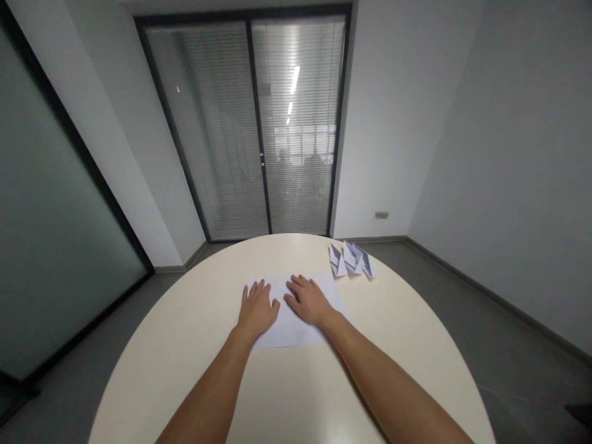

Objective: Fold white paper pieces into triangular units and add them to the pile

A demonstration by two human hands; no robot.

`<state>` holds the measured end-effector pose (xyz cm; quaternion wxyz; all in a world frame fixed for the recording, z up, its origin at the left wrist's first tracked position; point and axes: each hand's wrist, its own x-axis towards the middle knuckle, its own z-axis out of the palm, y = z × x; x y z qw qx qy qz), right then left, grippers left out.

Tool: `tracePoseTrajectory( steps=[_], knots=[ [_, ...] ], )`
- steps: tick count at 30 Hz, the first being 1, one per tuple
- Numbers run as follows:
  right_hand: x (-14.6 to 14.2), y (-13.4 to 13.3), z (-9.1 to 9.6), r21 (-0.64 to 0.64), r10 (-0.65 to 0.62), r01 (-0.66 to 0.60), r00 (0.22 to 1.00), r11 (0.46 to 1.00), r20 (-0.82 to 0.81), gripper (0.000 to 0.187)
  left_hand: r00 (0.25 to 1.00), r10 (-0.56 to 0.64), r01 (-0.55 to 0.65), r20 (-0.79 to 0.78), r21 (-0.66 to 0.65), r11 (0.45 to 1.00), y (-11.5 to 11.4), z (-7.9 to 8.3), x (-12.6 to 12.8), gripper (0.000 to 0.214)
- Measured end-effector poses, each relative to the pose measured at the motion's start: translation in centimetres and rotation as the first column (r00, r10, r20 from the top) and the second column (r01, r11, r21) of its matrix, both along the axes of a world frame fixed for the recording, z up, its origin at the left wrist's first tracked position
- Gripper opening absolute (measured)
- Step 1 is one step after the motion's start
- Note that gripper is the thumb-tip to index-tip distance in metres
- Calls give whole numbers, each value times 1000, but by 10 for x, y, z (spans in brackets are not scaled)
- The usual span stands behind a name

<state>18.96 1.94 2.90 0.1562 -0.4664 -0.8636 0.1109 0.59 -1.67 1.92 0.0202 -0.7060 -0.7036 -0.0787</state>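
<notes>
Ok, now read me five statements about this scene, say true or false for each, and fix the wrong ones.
1. The left hand and the right hand both lie over a white sheet of paper. True.
2. The sheet of paper is crumpled into a ball. False: it lies flat.
3. Folded paper pieces sit on the pale table, farther off and to the right of the hands. True.
4. The right hand is gripping one of the folded paper pieces. False: it lies on the sheet, apart from them.
5. The far edge of the table is curved. True.
</notes>
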Motion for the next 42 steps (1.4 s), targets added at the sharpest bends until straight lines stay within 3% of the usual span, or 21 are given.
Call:
tracePoseTrajectory(
  steps=[2,5,12,15,17,20,24,29,35,39,42],
  knots=[
    [-1,0,-1,-44,27,-26,1000,999,15,58,997,-75,75,23,-19,997,1,0,1,57],
    [0,2,-3,-70,0,2,999,998,36,64,998,-55,57,43,-29,998,2,-1,-1,57],
    [15,16,-10,-35,-303,308,947,951,108,67,997,58,-56,53,-33,998,7,-10,-8,62],
    [16,15,-9,30,-370,369,925,929,88,61,992,123,-123,36,-20,992,9,-13,-9,66],
    [13,11,-5,87,-346,341,937,936,52,54,978,207,-207,15,2,978,9,-13,-9,69],
    [5,4,1,107,-200,199,980,974,3,54,958,286,-284,-9,76,956,7,-6,-6,68],
    [-4,-2,0,-2,-79,79,997,997,21,65,974,223,-209,-42,216,954,1,2,8,60],
    [1,2,-5,-41,-91,93,995,995,28,66,998,56,-57,13,75,996,0,-2,16,54],
    [10,8,-7,-39,-213,216,975,976,55,63,996,84,-83,16,-19,996,-1,-2,0,57],
    [8,7,-5,-11,-315,316,947,949,60,63,993,117,-116,25,-15,993,0,-1,-4,59],
    [7,6,-1,54,-334,334,942,941,5,52,986,166,-166,31,-1,986,1,-4,-5,61]
  ],
)
